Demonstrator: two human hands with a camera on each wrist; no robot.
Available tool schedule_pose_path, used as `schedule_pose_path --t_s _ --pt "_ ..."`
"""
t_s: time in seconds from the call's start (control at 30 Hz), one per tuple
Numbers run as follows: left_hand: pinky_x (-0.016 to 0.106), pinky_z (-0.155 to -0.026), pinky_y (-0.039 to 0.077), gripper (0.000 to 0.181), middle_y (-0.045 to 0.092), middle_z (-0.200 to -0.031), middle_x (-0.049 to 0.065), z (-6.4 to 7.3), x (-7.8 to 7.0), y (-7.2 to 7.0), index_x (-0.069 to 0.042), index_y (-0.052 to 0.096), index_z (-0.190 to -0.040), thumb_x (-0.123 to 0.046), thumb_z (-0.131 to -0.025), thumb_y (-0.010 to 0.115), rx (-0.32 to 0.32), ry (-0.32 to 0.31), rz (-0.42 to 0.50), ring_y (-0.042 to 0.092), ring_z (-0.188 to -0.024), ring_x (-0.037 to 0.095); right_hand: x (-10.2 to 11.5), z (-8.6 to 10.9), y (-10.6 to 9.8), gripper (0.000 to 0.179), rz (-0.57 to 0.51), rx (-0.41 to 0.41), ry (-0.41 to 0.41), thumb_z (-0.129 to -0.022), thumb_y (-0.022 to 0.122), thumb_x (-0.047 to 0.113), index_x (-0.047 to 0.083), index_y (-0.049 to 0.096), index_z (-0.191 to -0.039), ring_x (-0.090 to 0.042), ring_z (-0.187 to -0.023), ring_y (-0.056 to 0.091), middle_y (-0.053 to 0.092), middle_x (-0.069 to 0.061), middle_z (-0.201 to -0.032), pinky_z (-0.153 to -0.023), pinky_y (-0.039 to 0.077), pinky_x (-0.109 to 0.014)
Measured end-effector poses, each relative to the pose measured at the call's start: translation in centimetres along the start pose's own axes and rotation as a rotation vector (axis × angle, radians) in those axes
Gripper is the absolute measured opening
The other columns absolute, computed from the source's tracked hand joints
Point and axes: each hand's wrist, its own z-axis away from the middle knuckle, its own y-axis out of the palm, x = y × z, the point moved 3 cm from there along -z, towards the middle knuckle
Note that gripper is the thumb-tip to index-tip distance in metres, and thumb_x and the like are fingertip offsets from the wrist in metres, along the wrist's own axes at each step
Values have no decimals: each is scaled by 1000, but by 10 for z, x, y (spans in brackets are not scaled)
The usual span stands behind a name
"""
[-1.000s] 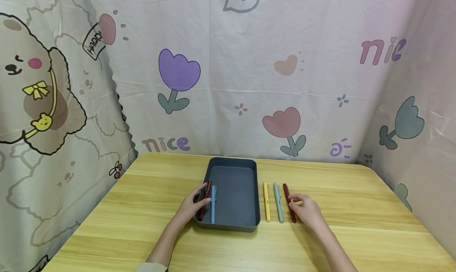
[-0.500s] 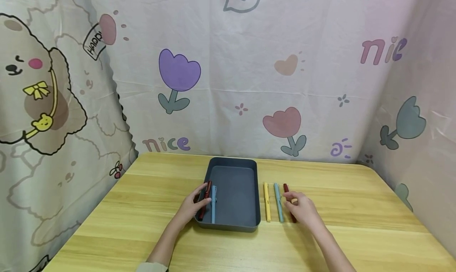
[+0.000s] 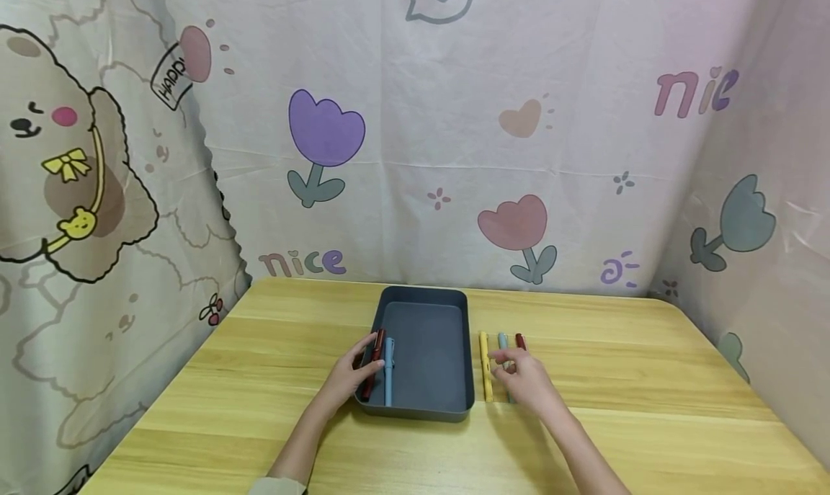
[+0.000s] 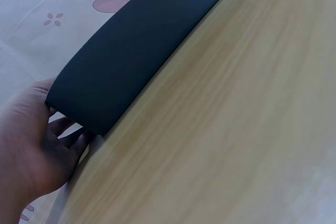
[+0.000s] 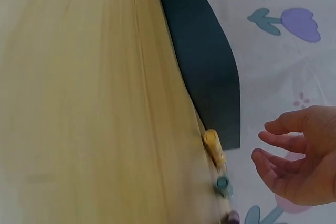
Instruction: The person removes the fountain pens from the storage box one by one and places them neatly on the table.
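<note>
My left hand (image 3: 346, 378) holds the left wall of a dark grey tray (image 3: 428, 413), thumb over the rim. In the left wrist view its other fingers reach around the tray's end. A dark red pen (image 3: 378, 344) leans along that wall inside the tray, beside a blue pen (image 3: 388, 383). Right of the tray, a yellow pen (image 3: 485, 347), a light blue pen (image 3: 502, 341) and another dark red pen (image 3: 521, 341) lie side by side. Over them hovers my right hand (image 3: 528, 383), fingers loosely bent and holding nothing, partly hiding the two rightmost pens.
A wooden table (image 3: 583, 336) carries everything. A printed cloth (image 3: 415, 192) hangs behind it and along both sides. The tray's right wall (image 5: 202, 51) stands close to the yellow pen.
My right hand has moved left, from the dark red pen across to the light blue and yellow ones. The pens stay in place, and my left hand has not moved.
</note>
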Motion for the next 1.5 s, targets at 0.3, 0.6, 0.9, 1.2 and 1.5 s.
schedule_pose_path --t_s 0.3,0.6,0.9,1.2,1.5 --pt "55 -92 35 58 30 -141 26 3 -2 0 -15 42 -140 -27 -87 64 1 46 -28 27 -126 47 17 -6 24 21 -2 41 -94 -80 65 -2 0 67 -101 -11 -60 49 59 -6 -87 -45 40 -23" --pt "53 -97 30 58 29 -144 19 0 -1 -1 -15 42 -140 -23 -87 65 -11 -27 12 23 -130 39 35 -11 40 17 58 56 -165 -81 66 2 2 68 -99 -10 -64 46 56 -2 -86 -53 40 -24" --pt "51 -90 39 57 33 -139 26 1 -5 -2 -9 39 -140 -19 -89 62 3 0 14 35 -122 42 51 -17 60 19 21 190 -203 -85 62 4 -1 66 -104 -12 -66 47 54 -2 -88 -56 41 -25" --pt "50 -87 41 55 35 -137 27 9 -21 -2 -5 39 -139 -17 -90 61 -2 -11 -5 39 -118 42 60 -23 84 20 -1 261 -237 -85 63 5 0 66 -104 -16 -76 56 60 -9 -95 -60 46 -27" --pt "50 -91 38 54 35 -139 22 0 -1 -1 -11 42 -139 -23 -90 61 -14 7 5 37 -122 39 63 -25 105 20 -27 331 -203 -86 62 7 3 65 -106 -23 -83 58 61 -10 -99 -64 49 -32"
